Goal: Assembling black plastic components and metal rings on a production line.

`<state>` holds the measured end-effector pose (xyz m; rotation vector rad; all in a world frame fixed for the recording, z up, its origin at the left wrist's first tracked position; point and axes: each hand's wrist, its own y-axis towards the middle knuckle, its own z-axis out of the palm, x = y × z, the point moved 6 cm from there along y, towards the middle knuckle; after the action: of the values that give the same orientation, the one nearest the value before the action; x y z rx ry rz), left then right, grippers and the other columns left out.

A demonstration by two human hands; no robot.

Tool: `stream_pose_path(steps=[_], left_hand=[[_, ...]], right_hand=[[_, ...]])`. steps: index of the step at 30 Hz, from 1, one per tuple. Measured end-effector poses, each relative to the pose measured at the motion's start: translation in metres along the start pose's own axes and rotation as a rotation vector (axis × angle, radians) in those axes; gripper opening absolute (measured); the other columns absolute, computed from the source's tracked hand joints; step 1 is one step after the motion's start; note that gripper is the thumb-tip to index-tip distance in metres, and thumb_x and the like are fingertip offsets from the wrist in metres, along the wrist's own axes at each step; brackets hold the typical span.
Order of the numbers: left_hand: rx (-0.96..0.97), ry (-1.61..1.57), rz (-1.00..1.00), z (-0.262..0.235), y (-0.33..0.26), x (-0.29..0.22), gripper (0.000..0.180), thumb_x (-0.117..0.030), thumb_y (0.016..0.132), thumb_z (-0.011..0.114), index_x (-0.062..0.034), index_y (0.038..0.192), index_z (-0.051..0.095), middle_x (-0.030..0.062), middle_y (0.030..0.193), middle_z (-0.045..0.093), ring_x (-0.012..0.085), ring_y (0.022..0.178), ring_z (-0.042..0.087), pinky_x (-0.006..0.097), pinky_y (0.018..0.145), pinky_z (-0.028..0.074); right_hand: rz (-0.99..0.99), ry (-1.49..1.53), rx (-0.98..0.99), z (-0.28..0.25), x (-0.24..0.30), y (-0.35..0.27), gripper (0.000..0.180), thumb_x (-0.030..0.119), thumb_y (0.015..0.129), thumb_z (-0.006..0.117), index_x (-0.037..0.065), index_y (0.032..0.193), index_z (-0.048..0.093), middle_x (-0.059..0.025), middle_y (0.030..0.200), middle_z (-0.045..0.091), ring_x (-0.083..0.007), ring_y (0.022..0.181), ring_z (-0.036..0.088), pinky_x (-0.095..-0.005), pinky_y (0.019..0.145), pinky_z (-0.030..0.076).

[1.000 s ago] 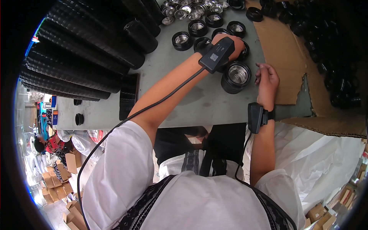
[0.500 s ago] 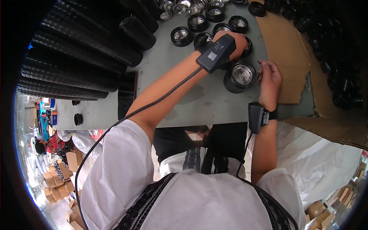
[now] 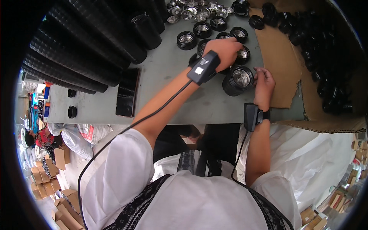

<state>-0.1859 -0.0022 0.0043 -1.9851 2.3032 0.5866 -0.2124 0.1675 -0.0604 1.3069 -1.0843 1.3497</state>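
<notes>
A short stack of black ribbed ring-shaped lids (image 3: 230,85) with a silver metal inside stands on the grey table. My right hand (image 3: 265,85) is at its right side, fingers loosely bent, apart and close to the rim, with nothing visible in them. Just beyond the stack, my left hand (image 3: 224,53) reaches over the group of lids, its back facing up and fingers curled downward. What those fingers hold, if anything, is hidden under the hand. Beside the fingers sits one lid (image 3: 243,55); several others, such as this lid (image 3: 186,40), stand farther back.
Tall black textured cylinders (image 3: 73,46) fill the left side. A dark phone-like slab (image 3: 127,92) lies near them. Loose silver discs (image 3: 199,11) are at the far edge. Cardboard (image 3: 280,57) covers the right, with a heap of black parts (image 3: 326,65) beyond.
The view has shifted a little. My left hand has drawn slightly left and nearer, still over the lids. My right hand stays beside the stack, its fingers close to the rim.
</notes>
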Motion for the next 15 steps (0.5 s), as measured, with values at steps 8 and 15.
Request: stream_pose_path(steps=[8, 15], left_hand=[[-0.330, -0.132, -0.015, -0.003, -0.052, 0.011, 0.033, -0.032, 0.070, 0.070, -0.0112, 0.095, 0.065, 0.0065, 0.098, 0.056, 0.0260, 0.096, 0.049, 0.037, 0.085, 0.038], [-0.269, 0.067, 0.002, 0.008, -0.062, 0.006, 0.029, -0.035, 0.074, 0.067, -0.0125, 0.091, 0.067, 0.0067, 0.118, 0.053, 0.0241, 0.110, 0.045, 0.040, 0.089, 0.033]], right_hand=[[-0.006, -0.012, 0.000, 0.001, 0.004, 0.001, 0.018, 0.016, 0.090, 0.053, 0.001, 0.096, 0.061, 0.0033, 0.067, 0.049, -0.0020, 0.055, 0.040, -0.0178, 0.048, 0.029], [-0.026, 0.015, 0.005, 0.003, 0.002, 0.001, 0.017, 0.015, 0.090, 0.053, 0.001, 0.096, 0.061, 0.0037, 0.068, 0.050, -0.0016, 0.054, 0.040, -0.0174, 0.047, 0.029]])
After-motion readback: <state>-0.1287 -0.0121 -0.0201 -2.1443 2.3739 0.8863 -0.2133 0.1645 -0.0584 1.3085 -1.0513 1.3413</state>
